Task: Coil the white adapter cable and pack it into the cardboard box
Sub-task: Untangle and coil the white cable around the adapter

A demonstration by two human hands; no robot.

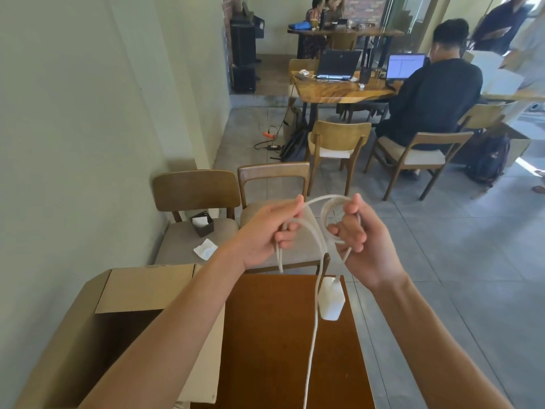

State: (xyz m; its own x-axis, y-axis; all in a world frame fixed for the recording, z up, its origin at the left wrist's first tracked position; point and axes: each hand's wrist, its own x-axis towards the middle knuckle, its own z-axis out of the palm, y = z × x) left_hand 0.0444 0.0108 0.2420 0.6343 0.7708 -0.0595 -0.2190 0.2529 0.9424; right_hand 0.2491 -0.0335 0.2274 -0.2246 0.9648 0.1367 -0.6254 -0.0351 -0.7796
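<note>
Hands up over the worktop (283, 335): our left hand (265, 234) and right hand (364, 243) both grip white cable (317, 290) loops; adapter brick (331, 299) dangles, open cardboard box (129, 290) at the left edge.

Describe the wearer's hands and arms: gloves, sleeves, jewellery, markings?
Both are bare. The left hand and right hand wear no gloves, and no rings show. The forearms are uncovered to the frame edge: no sleeves, watch or bands in view. No markings visible.
</note>
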